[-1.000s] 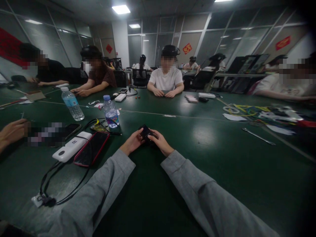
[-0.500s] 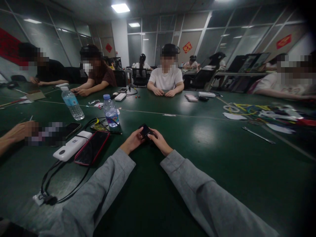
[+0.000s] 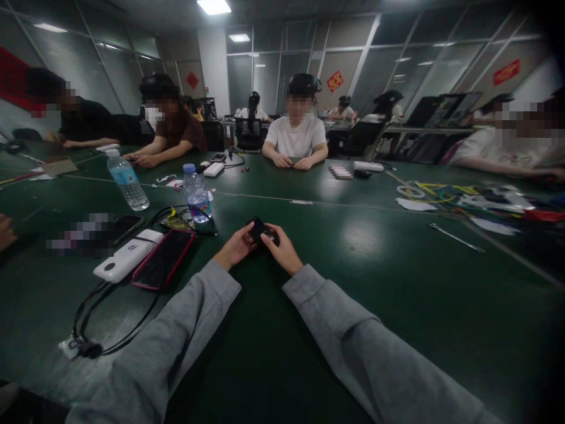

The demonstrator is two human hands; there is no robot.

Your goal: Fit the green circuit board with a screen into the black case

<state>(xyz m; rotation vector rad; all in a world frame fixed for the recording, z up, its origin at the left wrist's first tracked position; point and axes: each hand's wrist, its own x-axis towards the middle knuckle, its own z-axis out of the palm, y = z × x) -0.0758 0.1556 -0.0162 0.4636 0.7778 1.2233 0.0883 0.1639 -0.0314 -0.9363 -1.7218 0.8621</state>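
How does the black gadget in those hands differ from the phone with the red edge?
The black gadget is held by the left hand and right hand; the red-edged phone lies on the table. The gadget looks shorter than the phone. Both have dark upper faces.

Green table [image 3: 379, 294] — glass partitions [image 3: 238, 76] — ceiling light [image 3: 214, 6].

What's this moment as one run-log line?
left hand: holds small black boxy device | right hand: holds same device | nearby: red-edged black phone, white oblong plastic block
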